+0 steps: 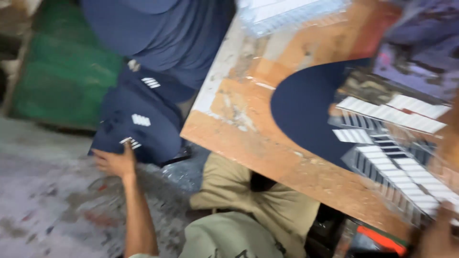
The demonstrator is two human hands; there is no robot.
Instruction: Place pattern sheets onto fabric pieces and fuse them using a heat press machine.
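My left hand (114,161) reaches down to the left, to a pile of navy fabric pieces (138,122) with small white stripe prints. Its thumb lies on the pile's lower edge and its fingers sit at the rim of the top piece. On the worn orange table top (248,138) lies another navy fabric piece (306,110) with a rounded edge. Over its right side rests a clear sheet with white stripe shapes (397,143). My right hand (437,234) is a blur at the bottom right corner, at that sheet's near end.
More navy fabric (162,33) hangs at the top, beside the table's edge. A green surface (62,71) stands behind the pile. The grey floor (43,191) is stained. My knees in khaki cloth (248,205) are under the table's near edge.
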